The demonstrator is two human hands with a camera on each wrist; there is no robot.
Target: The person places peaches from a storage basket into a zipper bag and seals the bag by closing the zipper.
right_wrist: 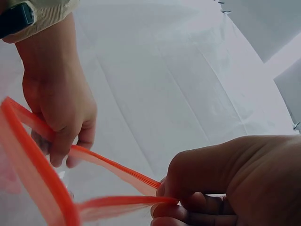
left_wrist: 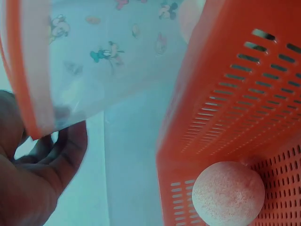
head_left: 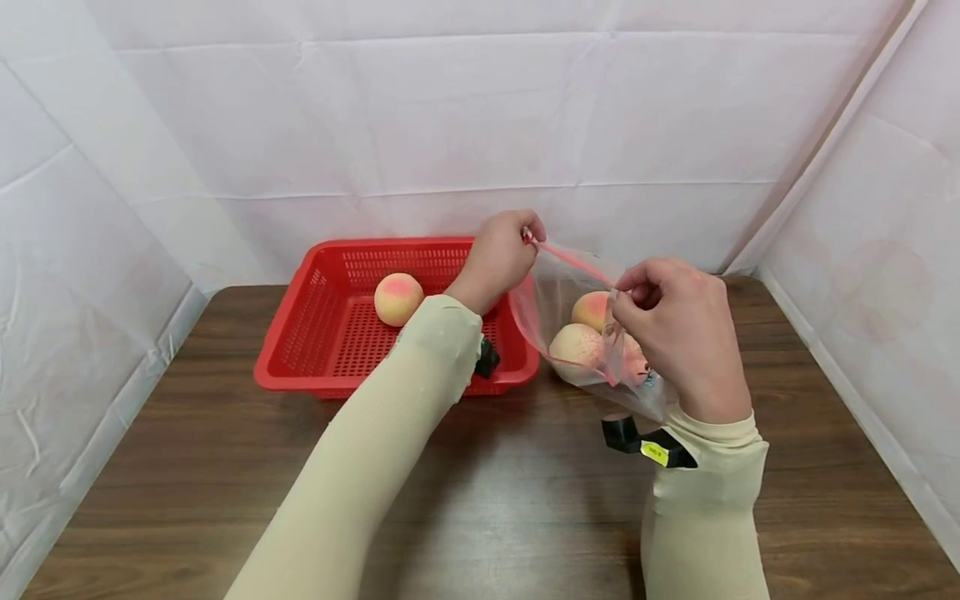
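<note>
A clear zip bag (head_left: 551, 304) with a red zip strip and small printed cartoon figures (left_wrist: 108, 52) is held up, its mouth spread apart. My left hand (head_left: 498, 254) pinches the zip edge at the bag's far corner, beside the basket. At the right side of the mouth, my right hand (head_left: 686, 329) grips the same strip between thumb and fingers; the right wrist view shows both strands of the red strip (right_wrist: 115, 169) meeting there. Several peaches (head_left: 576, 343) lie inside the bag, partly covered by the right hand. In the basket sits a peach (head_left: 397, 300).
The red perforated plastic basket (head_left: 273, 367) stands left of the bag, partly covered by the left forearm. In the left wrist view a peach (left_wrist: 229, 194) rests in a basket corner. Dark wooden tabletop (head_left: 525, 517) extends in front; white cloth walls (head_left: 450, 117) enclose the back and sides.
</note>
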